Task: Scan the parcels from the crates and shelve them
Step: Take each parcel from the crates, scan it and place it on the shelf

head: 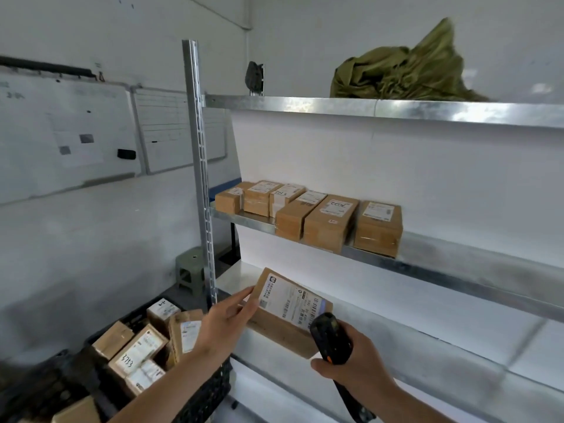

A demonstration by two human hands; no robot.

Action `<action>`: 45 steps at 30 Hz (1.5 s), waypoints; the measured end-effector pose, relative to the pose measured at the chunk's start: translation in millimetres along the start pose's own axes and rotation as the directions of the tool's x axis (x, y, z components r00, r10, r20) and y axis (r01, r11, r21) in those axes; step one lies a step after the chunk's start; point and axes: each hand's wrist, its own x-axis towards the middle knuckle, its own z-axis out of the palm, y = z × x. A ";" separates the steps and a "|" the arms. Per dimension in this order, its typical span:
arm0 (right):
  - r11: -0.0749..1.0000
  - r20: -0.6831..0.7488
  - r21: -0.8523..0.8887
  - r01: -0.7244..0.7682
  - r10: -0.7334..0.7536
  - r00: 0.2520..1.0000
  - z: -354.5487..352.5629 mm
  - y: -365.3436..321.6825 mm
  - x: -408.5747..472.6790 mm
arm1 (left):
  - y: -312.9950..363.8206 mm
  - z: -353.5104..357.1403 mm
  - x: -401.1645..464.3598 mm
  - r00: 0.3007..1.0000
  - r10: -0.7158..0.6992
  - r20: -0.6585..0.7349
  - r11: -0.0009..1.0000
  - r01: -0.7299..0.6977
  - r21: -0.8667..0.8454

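A: Holding a parcel in the left hand, fingers curled round its left edge, label side up, tilted toward the camera. It sits in the air just in front of the lower shelf.

B: Right hand?

A: Right hand grips a black handheld scanner, fingers wrapped round the body. Scanner head points at the parcel's label, near its lower right corner. Touching or not, cannot tell.

B: Crate?

A: Black crate at lower left, beside the shelf upright. Several brown boxes inside, white labels up, one with handwritten digits.

B: Already shelved?

A: Six brown parcels in a row on the middle shelf, left part, packed side by side, labels on top. Two carry handwritten marks.

B: Rest?

A: Olive green sack crumpled on the top shelf. Whiteboards on the left wall. Small green stool on the floor behind the upright.
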 end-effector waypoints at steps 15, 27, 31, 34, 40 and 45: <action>0.736 0.008 -0.677 0.010 -0.006 1.000 -154.3 -5.8 -40.2 | 68.6 84.6 0.3 0.992 0.080 0.100 0.994 -0.087 0.071; 0.494 0.002 -0.869 -0.015 0.034 0.999 -251.4 -5.4 -74.6 | 122.1 132.5 -10.5 0.986 0.108 0.125 0.993 -0.112 0.027; 0.478 -0.018 -0.878 -0.030 0.029 0.999 -268.9 -5.5 -81.2 | 132.9 144.9 -14.8 0.986 0.117 0.122 0.993 -0.120 0.019; 0.466 -0.030 -0.884 -0.040 0.030 0.999 -277.5 -4.7 -85.2 | 137.7 152.1 -19.1 0.985 0.115 0.132 0.993 -0.117 0.006; 0.472 -0.045 -0.880 -0.042 0.005 0.999 -287.7 -6.1 -90.2 | 146.3 161.5 -24.8 0.984 0.119 0.133 0.992 -0.125 0.034; 0.503 -0.058 -0.862 -0.055 0.010 0.998 -292.7 -3.9 -93.8 | 150.8 167.5 -26.4 0.985 0.115 0.130 0.992 -0.120 0.033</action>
